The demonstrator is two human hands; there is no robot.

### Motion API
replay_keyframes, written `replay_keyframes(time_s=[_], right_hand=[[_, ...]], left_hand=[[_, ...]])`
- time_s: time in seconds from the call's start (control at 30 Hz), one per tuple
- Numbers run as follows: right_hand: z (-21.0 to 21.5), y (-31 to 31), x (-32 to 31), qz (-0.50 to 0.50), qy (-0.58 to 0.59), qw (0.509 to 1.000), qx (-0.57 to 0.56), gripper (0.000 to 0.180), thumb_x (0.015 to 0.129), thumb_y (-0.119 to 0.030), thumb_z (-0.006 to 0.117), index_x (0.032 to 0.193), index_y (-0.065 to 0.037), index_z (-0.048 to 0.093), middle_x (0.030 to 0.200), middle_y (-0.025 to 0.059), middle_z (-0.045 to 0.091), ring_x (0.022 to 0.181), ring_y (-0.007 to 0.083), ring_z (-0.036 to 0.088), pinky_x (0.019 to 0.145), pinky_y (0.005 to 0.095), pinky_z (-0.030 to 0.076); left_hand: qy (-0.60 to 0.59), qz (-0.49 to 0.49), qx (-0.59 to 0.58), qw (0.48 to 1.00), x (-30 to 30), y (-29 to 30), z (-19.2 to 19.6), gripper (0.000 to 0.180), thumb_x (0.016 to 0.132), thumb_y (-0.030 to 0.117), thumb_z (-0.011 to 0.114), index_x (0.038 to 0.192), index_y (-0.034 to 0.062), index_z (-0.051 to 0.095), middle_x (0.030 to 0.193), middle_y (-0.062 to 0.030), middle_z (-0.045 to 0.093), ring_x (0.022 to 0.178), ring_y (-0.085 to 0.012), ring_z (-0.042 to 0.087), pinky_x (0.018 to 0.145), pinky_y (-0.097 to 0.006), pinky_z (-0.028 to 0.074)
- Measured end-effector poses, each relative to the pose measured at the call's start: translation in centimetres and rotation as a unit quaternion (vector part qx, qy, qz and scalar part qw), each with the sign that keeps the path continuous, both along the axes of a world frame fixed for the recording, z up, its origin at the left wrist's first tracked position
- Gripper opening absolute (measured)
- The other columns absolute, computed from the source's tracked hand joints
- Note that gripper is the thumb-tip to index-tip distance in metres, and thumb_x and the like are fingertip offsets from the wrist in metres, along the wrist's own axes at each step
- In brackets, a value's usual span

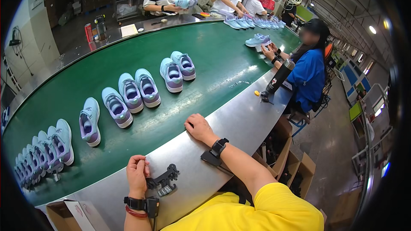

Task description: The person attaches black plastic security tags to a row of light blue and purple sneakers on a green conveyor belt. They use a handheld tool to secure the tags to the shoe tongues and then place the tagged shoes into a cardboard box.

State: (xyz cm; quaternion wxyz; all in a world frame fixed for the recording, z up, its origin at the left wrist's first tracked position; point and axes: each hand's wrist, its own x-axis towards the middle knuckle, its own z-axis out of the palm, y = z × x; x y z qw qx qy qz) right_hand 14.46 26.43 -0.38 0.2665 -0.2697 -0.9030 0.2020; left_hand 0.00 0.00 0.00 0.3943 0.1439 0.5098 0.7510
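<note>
One pause, nothing visibly held

The left hand (137, 173) is hovering or resting, I cannot tell which, beside a black clip (165, 179) on the metal worktop (244, 111); whether it is touching the clip is unclear. Its fingers are bending loosely inward, with no object showing in them. The right hand (199, 127) is lying at the near edge of the green belt (222, 55), its fingers folding into a loose curl; the palm side is hidden, so I cannot tell how wide the gap is or whether anything small is inside.

The step in hand is looking like a wait between handlings. Taking any shoe would be calling for straightening the fingers and reaching over the belt.

All the shoes are standing beyond the fingers, touching neither hand. Ahead and slightly left of the right hand, a pair (171, 72) is pointing toes away; further left, three shoes (128, 87) are standing together, then a lone shoe (90, 122) and a close row (62, 139).
</note>
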Motion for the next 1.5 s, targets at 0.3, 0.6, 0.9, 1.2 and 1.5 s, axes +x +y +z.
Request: replay_keyframes(time_s=[0.3, 0.6, 0.9, 1.2, 1.5], right_hand=[[0.1, 0.8, 0.2, 0.012, 0.025, 1.000, 0.010, 0.014, 0.082, -0.015, 0.059, 0.075, -0.002, 0.062, 0.083, 0.0122, 0.062, 0.085, 0.0314, 0.055, 0.079, 0.0400, 0.045], [-1.3, 2.9, 0.6, 0.025, -0.006, 1.000, 0.013, 0.010, 0.080, -0.015, 0.061, 0.079, -0.005, 0.062, 0.085, 0.0115, 0.061, 0.086, 0.0318, 0.055, 0.077, 0.0411, 0.043], [5.6, -7.2, -2.1, 0.373, -0.129, 0.909, -0.134, 0.036, 0.073, -0.020, 0.075, 0.103, -0.005, 0.062, 0.100, 0.0119, 0.062, 0.097, 0.0319, 0.056, 0.084, 0.0393, 0.045], [6.6, -9.0, -1.9, 0.453, -0.298, 0.838, -0.066, 0.034, 0.070, -0.023, 0.076, 0.097, -0.008, 0.061, 0.092, 0.0072, 0.059, 0.094, 0.0280, 0.054, 0.084, 0.0368, 0.040], [7.2, -5.1, -6.0, 0.411, -0.329, 0.785, -0.326, 0.018, 0.082, -0.014, 0.068, 0.090, -0.003, 0.056, 0.077, 0.0073, 0.064, 0.074, 0.0182, 0.063, 0.066, 0.0302, 0.048]], left_hand=[[0.004, 0.008, -0.007, 1.000, 0.8, 0.9, 0.1, 0.006, 0.094, 0.007, 0.050, 0.095, 0.0065, 0.056, 0.078, -0.0027, 0.058, 0.050, -0.0050, 0.044, 0.043, -0.019, 0.035], [-0.005, 0.006, -0.014, 1.000, 0.8, 2.1, -0.3, 0.008, 0.092, 0.007, 0.051, 0.098, 0.0046, 0.056, 0.079, -0.0038, 0.058, 0.051, -0.0058, 0.046, 0.043, -0.020, 0.036], [0.325, 0.103, -0.185, 0.922, -6.7, -0.2, 0.8, 0.020, 0.085, 0.004, 0.052, 0.104, 0.0017, 0.058, 0.088, -0.0063, 0.061, 0.061, -0.0137, 0.055, 0.055, -0.026, 0.045], [0.679, 0.122, -0.385, 0.613, -20.9, -5.3, 2.9, 0.037, 0.073, -0.007, 0.051, 0.108, 0.0050, 0.055, 0.120, -0.0113, 0.054, 0.106, -0.0337, 0.054, 0.086, -0.042, 0.048], [0.748, 0.046, -0.340, 0.568, -20.8, -6.4, 3.5, 0.018, 0.077, 0.000, 0.052, 0.090, 0.0069, 0.063, 0.122, -0.0078, 0.054, 0.100, -0.0280, 0.057, 0.077, -0.038, 0.051]])
